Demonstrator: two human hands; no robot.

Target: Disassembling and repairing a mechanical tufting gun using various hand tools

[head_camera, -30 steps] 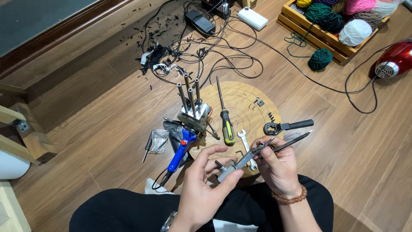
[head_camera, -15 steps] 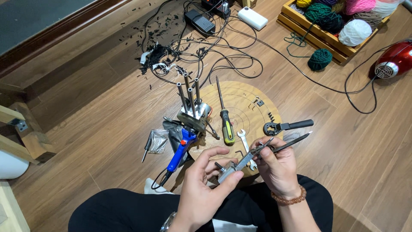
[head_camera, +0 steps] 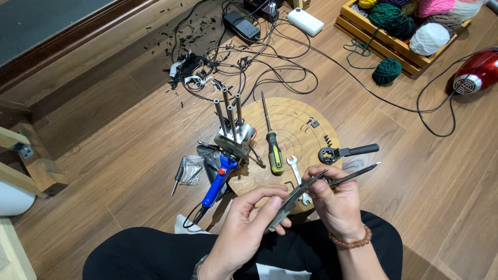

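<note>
— What do the fingers have hold of?

— The left hand (head_camera: 244, 228) is curled shut, thumb and fingertips pinching the near end of a flat dark metal strip (head_camera: 298, 197). The right hand (head_camera: 334, 199) closes round the strip's far part, together with a thin dark rod (head_camera: 358, 173) that pokes out to the right. The strip slants up from left to right, held above the person's lap.

— And just beyond the hands?

— A round wooden board (head_camera: 301, 129) on the floor. On it lie a small spanner (head_camera: 294, 167), a yellow-and-black screwdriver (head_camera: 273, 150) and a black-handled ratchet tool (head_camera: 345, 152). At the board's left edge stands a metal assembly with upright rods (head_camera: 231, 127), a blue-handled tool (head_camera: 218, 181) beside it.

— Farther out?

— Tangled black cables (head_camera: 259, 67), a wooden crate of yarn balls (head_camera: 410, 31), a loose green yarn ball (head_camera: 386, 71) and a red appliance (head_camera: 477, 75).
</note>
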